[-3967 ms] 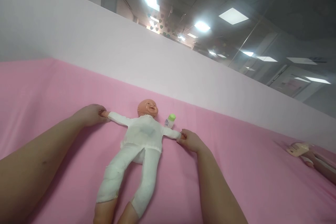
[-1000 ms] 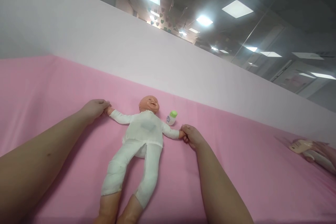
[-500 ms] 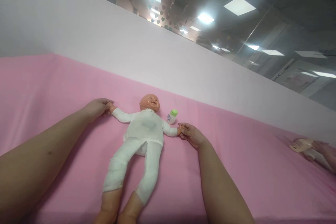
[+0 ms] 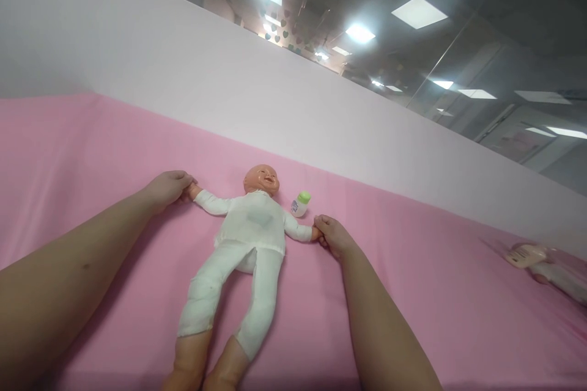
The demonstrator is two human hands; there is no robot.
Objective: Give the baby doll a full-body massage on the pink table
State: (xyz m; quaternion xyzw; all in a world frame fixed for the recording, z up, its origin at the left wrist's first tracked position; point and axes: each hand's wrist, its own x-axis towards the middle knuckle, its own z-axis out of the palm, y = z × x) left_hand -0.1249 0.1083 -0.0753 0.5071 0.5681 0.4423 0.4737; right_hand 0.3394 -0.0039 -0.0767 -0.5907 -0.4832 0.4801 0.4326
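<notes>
at the doll's wrist, right hand fingers (closed) again.

Both bare forearms stretch forward and angle slightly apart, palms turned down. The left hand lies far out with fingers curled closed at their tips; the right hand sits nearer, its fingers likewise pinched together

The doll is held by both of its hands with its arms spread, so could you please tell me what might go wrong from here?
1. The small bottle stands upright close to the doll, near its arm on the side of the right hand; moving that arm could tip it.
2. The left hand and right hand grip only the doll's tiny hands, so a lift might slip or strain the soft sleeves.
</notes>
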